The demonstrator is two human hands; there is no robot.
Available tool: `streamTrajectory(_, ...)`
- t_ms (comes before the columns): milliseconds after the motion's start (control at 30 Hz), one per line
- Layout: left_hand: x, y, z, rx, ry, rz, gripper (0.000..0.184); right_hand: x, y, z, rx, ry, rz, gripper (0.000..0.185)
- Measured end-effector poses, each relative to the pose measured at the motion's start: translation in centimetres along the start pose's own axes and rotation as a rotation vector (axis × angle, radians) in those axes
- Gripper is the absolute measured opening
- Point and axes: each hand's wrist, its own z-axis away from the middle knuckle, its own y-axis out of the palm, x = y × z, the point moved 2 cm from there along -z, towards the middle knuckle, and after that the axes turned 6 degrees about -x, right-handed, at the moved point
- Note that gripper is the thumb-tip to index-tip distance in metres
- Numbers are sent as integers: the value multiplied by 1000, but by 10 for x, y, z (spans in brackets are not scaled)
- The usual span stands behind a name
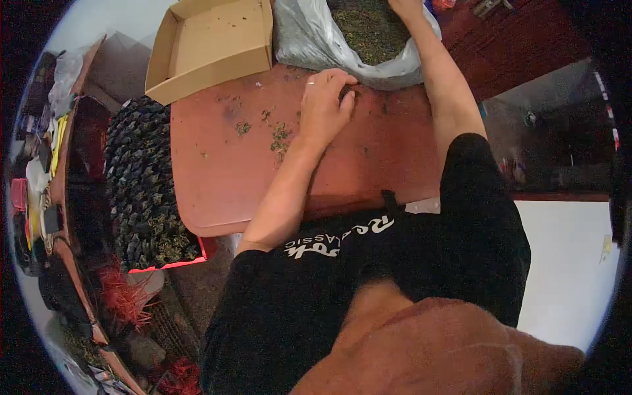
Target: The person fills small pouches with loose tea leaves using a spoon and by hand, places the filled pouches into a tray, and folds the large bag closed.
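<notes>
My left hand (327, 108) rests on the reddish-brown table, a ring on one finger. Its fingers curl towards the thumb around a small dark patch that I cannot make out. Just beyond it stands a grey-white plastic bag (309, 36), its mouth spread wide, filled with dark green-brown dried plant bits (372, 33). My right hand (406, 6) reaches over the bag's far right side at the top edge of the view. Its fingers are cut off by the frame, so their hold is hidden. Crumbs of the same plant matter (280, 135) lie scattered near my left wrist.
An open cardboard box (217, 43) with a few crumbs sits at the table's (224, 178) far left corner. Left of the table is a red-edged tray (168, 265) of dark clumps (138, 164). Cluttered shelves (59, 184) line the left; a white surface (566, 263) lies right.
</notes>
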Motion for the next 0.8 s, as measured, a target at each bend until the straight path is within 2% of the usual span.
streamTrajectory(33,-1,-1,-1,-9,10,10,26,-8,10,-5,-142,-53,-9,27)
streamTrajectory(67,-2,-1,-1,-20,20,18,26,-8,15,-14,-60,-108,7,29)
streamTrajectory(167,-1,-1,1,-19,38,30,25,5,41,-23,-10,167,-286,29)
streamTrajectory(200,0,0,0,-15,46,34,25,7,52,-20,-75,24,-218,30)
streamTrajectory(300,1,-1,1,-16,6,15,26,11,78,3,100,6,-144,29)
streamTrajectory(400,1,-1,1,-12,12,29,27,43,35,-1,68,-85,-258,29)
streamTrajectory(500,-2,0,2,-9,-3,50,24,46,-5,-12,357,-88,-309,27)
streamTrajectory(600,-4,4,2,-11,0,57,22,54,-54,-19,361,-156,-374,26)
streamTrajectory(733,-3,0,1,-19,1,32,23,38,-79,-13,172,-48,-41,22)
streamTrajectory(800,3,1,0,-24,11,44,24,47,-85,0,511,-22,209,25)
